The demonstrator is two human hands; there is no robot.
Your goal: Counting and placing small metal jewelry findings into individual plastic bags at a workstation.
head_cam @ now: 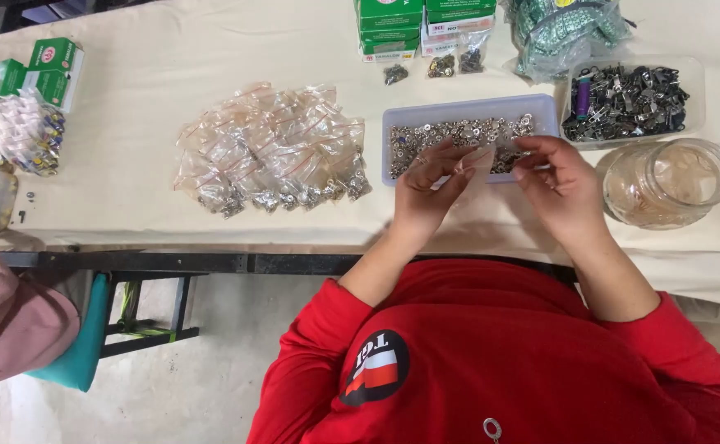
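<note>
My left hand (430,185) and my right hand (559,182) meet over the near edge of a pale plastic tray (468,109) filled with small silver metal pieces. Between their fingertips they pinch a small clear plastic bag (491,159). What is inside the bag is too small to tell. To the left on the cream tablecloth lies a pile of small clear bags (271,152), each with metal pieces in it.
A clear jar (666,182) stands right of my right hand. Behind it sits a tray of dark metal parts (627,100). Green boxes (422,25) line the far edge, more green boxes (43,70) at far left. Another person's pink sleeve (6,316) is at the lower left.
</note>
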